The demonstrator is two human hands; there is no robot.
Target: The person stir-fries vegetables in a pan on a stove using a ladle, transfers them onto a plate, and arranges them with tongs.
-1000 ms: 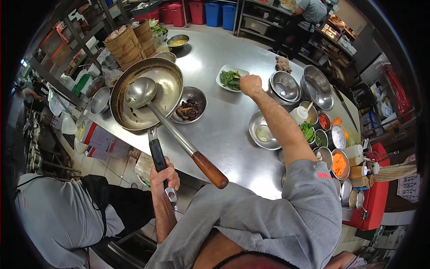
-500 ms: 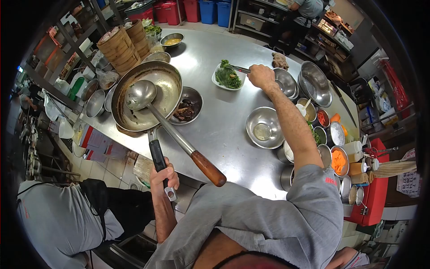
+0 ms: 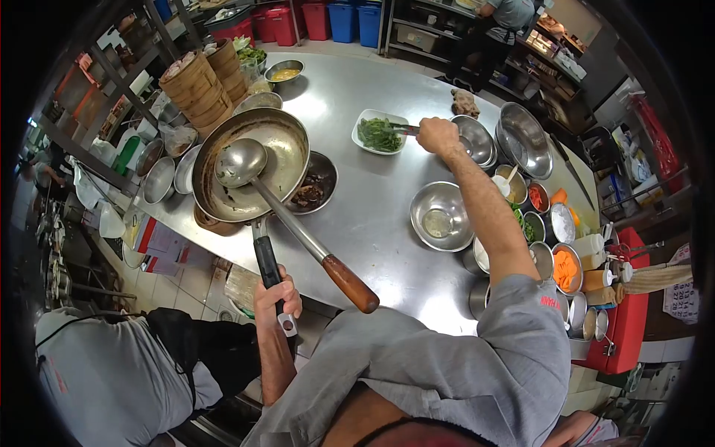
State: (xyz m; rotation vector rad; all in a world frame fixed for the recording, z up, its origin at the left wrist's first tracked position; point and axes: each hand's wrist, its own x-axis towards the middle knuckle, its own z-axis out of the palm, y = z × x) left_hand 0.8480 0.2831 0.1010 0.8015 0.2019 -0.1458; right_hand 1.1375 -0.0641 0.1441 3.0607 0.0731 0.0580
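Note:
My left hand (image 3: 277,292) is wrapped round the black handle of a wok (image 3: 287,160), which tilts over the left edge of the steel table. A ladle (image 3: 242,162) with a wooden grip rests in the wok, its handle jutting out toward me. Stretched out over the table, my right hand (image 3: 438,137) is closed on a pair of tongs (image 3: 404,129). The tongs' tips touch cooked leafy greens (image 3: 378,135) lying in a white square dish (image 3: 392,149). Partly behind the wok stands a steel bowl (image 3: 333,179) of dark pieces of food.
Bamboo steamers (image 3: 195,89) are stacked at the back left. A mixing bowl (image 3: 441,216) stands below my right forearm, with tubs of ingredients such as orange slices (image 3: 564,270) along the right. A knife (image 3: 572,173) lies at the right edge. Another person (image 3: 112,372) is close on my left.
The tongs have come down and slightly right, and the greens now lie lower and flatter in the dish. The wok has shifted slightly right and down with my left hand.

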